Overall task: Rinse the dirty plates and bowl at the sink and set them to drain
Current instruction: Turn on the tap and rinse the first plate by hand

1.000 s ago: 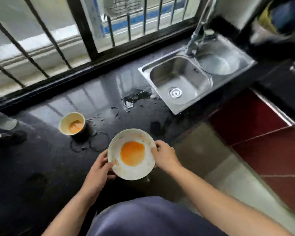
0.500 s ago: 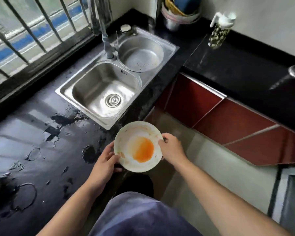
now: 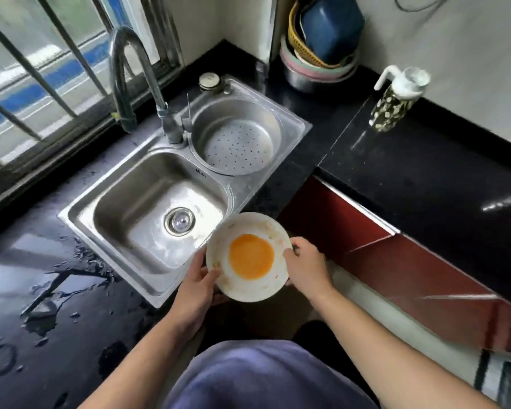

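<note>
Plate (image 3: pixel 250 258), white with an orange smear in its middle, is held in the air at the near right corner of the sink (image 3: pixel 121 208), by the edge of the wet black table (image 3: pixel 56 320). Both hands grasp its rim, the left hand (image 3: pixel 194 286) on its left side and the right hand (image 3: pixel 307 267) on its right. A faucet (image 3: pixel 148 84) and a perforated basin (image 3: pixel 236 137) stand behind.

I see a black bench (image 3: pixel 425 172): puddles (image 3: pixel 56 284) lower left, steel sink (image 3: pixel 80 214) inset, stacked basins (image 3: pixel 319 66) and spotted bottle (image 3: pixel 391 109) upper right.
</note>
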Tool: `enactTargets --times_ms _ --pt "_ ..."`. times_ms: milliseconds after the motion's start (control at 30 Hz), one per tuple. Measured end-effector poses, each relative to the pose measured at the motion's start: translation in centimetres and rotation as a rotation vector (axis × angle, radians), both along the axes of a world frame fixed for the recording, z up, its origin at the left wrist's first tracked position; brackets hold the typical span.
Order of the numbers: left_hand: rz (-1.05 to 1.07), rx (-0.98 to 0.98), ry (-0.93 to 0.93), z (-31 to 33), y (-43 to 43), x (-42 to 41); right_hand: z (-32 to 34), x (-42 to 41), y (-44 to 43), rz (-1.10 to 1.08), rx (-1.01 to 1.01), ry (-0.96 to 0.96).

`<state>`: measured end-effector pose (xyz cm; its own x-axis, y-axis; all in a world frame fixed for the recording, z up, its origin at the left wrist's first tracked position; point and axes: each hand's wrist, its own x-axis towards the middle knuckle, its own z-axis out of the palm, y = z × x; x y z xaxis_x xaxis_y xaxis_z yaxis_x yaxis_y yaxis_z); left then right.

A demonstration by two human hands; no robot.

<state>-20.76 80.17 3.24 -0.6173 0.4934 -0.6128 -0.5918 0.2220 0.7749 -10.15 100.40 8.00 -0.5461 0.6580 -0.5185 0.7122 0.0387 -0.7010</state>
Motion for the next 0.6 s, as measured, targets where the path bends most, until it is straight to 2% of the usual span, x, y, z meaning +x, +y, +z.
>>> enactTargets --times_ms 267,433,500,600 --pt "0.369 -0.174 0.057 0.0 3.4 -4.1 -1.2 -10.8 5.3 0.382 -0.020 0.017" --pt "0.679 -0.230 0.059 0.2 4.9 -5.6 -1.7 -19.4 8.1 0.620 -0.135 0.009" --pt "0.776 -0.253 0.069 0.4 5.6 -6.3 -2.2 -24.1 9.5 0.655 -0.162 0.015" --pt "0.892 -0.275 0.089 0.4 6.4 -7.6 -3.8 -32.9 11.2 0.645 -0.064 0.025"
